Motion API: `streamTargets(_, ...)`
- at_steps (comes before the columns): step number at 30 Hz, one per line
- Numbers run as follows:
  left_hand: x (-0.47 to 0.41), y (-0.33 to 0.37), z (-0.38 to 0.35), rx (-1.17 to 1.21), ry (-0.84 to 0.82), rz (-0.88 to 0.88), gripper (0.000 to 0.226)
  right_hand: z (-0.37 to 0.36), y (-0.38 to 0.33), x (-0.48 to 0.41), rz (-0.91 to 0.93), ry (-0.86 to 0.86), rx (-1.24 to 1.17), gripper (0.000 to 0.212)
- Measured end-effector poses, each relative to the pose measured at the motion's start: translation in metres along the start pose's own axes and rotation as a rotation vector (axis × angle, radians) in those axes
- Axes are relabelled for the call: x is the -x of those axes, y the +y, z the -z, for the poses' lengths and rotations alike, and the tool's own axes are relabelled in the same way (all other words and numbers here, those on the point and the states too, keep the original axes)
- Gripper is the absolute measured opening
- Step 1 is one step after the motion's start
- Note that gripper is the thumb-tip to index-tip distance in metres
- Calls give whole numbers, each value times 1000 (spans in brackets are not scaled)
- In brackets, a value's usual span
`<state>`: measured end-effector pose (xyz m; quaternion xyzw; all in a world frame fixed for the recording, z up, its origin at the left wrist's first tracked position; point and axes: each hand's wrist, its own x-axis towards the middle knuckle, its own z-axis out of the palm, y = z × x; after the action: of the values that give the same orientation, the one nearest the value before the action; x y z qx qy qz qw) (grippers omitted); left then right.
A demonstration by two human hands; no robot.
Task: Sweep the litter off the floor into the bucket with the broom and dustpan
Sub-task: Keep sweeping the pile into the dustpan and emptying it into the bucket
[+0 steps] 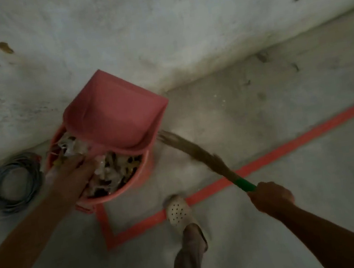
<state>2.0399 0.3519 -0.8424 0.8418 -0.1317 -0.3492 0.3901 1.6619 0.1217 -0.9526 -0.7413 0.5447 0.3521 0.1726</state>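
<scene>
Head view, dim and blurred. The bucket [137,181], pink-red, stands on the floor [276,222] against the wall [154,22], at the corner of a red tape line [288,147]. It is filled to the rim with litter [117,170]: pale scraps and dark bits.

The dustpan [113,111], pink, is tilted over the far half of the bucket, open mouth towards the camera, lower edge above the litter.

The left hand [72,174] is over the bucket's near-left rim, knuckles up, fingers bent down onto the litter beside the dustpan's lower left corner. Cannot tell whether they grasp anything, as the tips are hidden and blurred.

The right hand [271,196] has its fingers clenched round the broom's green handle [245,185]. The broom [197,153] slants up-left from that hand. Its brown bristle tips end just beside the bucket's right side, below the dustpan's right corner. Cannot tell if they touch.

A foot in a pale perforated clog [178,211] stands at the tape line, between the bucket and the right hand. A coil of grey-blue cable [11,183] lies on the floor left of the bucket. A few dark scraps [262,57] lie on the floor by the wall base, far right.
</scene>
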Motion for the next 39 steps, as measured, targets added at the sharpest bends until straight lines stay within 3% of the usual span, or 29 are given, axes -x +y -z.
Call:
streamTargets(3, 46, -10, -27, -28, -108, -56, 38, -46, 36, 54, -103, -35, -154, 43)
streamTargets(8, 112, -46, -38, -9, -164, -43, 33, -91, 69, 148, -228, -33, -467, 51)
streamTargets(15, 171, -79, 15, 7, -203, -60, 30, -129, 35, 251, -352, -61, -792, 52)
streamTargets(20, 162, -114, 102, 70, -141, -65, 32, -120, -63, 303, -330, -4, -982, 44)
streamTargets(28, 114, -200, 322, 86, -3, -40, 29, -104, -319, 374, -164, 200, -1304, 48)
streamTargets(33, 87, -246, 431, 75, 60, 53, 28, -111, -450, 400, -76, 136, -1287, 49)
streamTargets(36, 72, -271, 475, 84, 88, 107, 15, -122, -506, 409, -1, 105, -1220, 50)
streamTargets(39, 60, -298, 500, 97, 120, 150, 16, -132, -547, 415, 66, 69, -1087, 47)
